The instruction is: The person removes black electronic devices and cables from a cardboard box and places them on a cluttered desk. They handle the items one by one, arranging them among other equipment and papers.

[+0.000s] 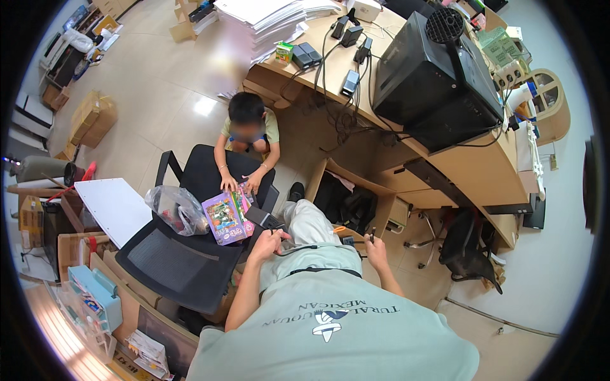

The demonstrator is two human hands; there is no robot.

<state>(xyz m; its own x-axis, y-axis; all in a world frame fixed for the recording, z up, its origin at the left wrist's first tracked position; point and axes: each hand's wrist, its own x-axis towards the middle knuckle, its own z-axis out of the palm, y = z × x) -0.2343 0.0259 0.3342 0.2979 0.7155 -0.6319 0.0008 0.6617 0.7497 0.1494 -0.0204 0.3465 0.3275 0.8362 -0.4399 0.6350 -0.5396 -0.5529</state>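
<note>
My left hand (270, 244) is closed at the near end of a dark grey rectangular device (263, 218), held over the edge of the black chair. A thin black cable (304, 248) runs from this hand across my lap. To the right of my waist, my right hand (375, 247) pinches a slim black piece (373, 234), which looks like a cable end. A small dark block (348, 241) lies between my hands, by my leg. Just beyond the grey device are a purple illustrated booklet (222, 218) and other colourful booklets, touched by another person's hands (240, 184).
The other person crouches behind the black chair (175, 254), which also carries a clear plastic bag (178, 209). An open cardboard box (356, 197) stands before my legs. The desk (397, 32) holds a black computer case (438, 82), tangled cables and paper stacks (270, 25).
</note>
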